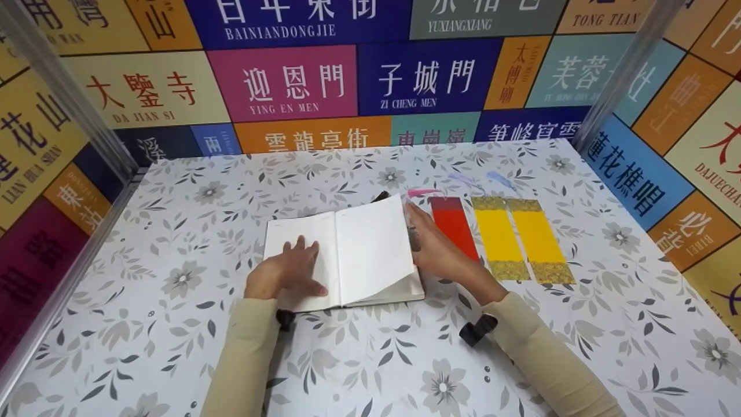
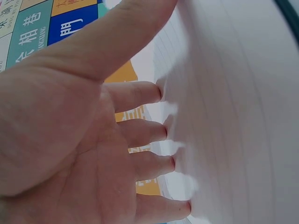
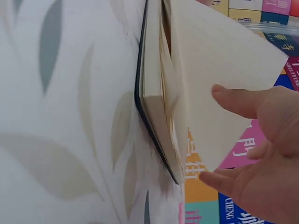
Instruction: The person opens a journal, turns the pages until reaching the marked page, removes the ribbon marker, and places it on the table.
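Observation:
An open notebook (image 1: 370, 249) with pale, faintly ruled pages and a dark cover lies on the table. My left hand (image 1: 292, 269) rests on its left page, fingers spread and fingertips pressing the paper, as the left wrist view (image 2: 93, 140) also shows. A right-hand page (image 3: 229, 60) stands partly raised, its lower corner lifted off the pages beneath. My right hand (image 1: 434, 246) is at that page's outer edge, fingers apart and loosely extended. In the right wrist view, its thumb (image 3: 236, 100) overlaps the raised page.
Right of the notebook lie a red bookmark (image 1: 454, 226) with a pink tassel (image 1: 424, 192) and two yellow bookmarks (image 1: 501, 237) with patterned gold ends. A small dark object (image 1: 381, 197) pokes out behind the notebook. Printed panels (image 1: 283, 81) enclose the flower-patterned table (image 1: 173, 341).

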Demonstrator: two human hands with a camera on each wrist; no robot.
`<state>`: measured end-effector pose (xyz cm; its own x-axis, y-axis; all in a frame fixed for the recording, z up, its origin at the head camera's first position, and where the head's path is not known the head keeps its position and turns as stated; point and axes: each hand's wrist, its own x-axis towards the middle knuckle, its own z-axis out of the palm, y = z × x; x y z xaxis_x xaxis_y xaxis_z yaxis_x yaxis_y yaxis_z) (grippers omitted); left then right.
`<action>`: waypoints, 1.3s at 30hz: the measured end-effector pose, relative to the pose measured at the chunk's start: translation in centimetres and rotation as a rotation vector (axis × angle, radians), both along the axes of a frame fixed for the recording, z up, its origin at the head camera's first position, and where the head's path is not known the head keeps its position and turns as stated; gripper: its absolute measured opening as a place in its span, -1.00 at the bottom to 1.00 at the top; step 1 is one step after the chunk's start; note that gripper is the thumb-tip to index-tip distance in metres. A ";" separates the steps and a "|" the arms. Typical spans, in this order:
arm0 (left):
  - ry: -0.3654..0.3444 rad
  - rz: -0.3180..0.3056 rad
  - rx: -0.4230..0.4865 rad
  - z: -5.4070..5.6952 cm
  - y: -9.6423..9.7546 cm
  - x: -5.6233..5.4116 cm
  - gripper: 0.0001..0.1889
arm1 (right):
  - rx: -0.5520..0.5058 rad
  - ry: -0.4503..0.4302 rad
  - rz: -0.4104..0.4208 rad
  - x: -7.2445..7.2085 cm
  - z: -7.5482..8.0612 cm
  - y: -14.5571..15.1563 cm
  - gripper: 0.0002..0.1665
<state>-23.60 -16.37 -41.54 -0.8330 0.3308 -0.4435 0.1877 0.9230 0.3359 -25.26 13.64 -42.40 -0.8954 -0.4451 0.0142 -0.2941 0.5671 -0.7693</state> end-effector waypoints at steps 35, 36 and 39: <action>0.017 -0.006 0.155 0.8 -0.9 -0.2 -0.12 | -0.658 -0.550 -0.147 1.2 0.5 -2.1 -0.43; 0.021 0.011 0.169 0.9 -0.9 -0.2 -0.17 | -0.655 -0.538 -0.128 1.4 0.6 -2.2 -0.43; 0.033 0.080 0.210 1.4 -0.7 -0.1 -0.31 | -0.624 -0.493 -0.061 2.0 0.9 -2.8 -0.38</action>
